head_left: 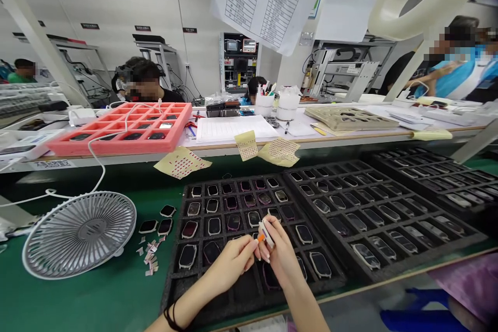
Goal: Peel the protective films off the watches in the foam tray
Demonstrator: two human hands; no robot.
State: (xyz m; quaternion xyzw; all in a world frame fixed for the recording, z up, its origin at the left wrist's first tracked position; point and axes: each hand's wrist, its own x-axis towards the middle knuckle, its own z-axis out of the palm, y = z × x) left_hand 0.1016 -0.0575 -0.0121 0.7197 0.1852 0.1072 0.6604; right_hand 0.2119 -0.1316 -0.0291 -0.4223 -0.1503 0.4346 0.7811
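My right hand [278,245] is closed around a pale smartwatch case [267,233], tilted up on its edge above the black foam tray [176,241]. My left hand [235,258] pinches a small orange tab [260,237] against the near side of that case. Whether the tab is stuck to the case cannot be made out. Fingers hide much of the watch. Beneath both hands, the tray's compartments hold rows of smartwatches, among them a silver-rimmed one [188,257]. A black band circles my left wrist.
Left of the tray lie loose watches [148,226], small peeled label scraps [151,257] and a grey fan [83,233]. More black trays [311,223] stand to the right. A shelf behind carries a pink foam tray [175,137], papers [233,127] and a beige tray [350,118]. Several people sit beyond.
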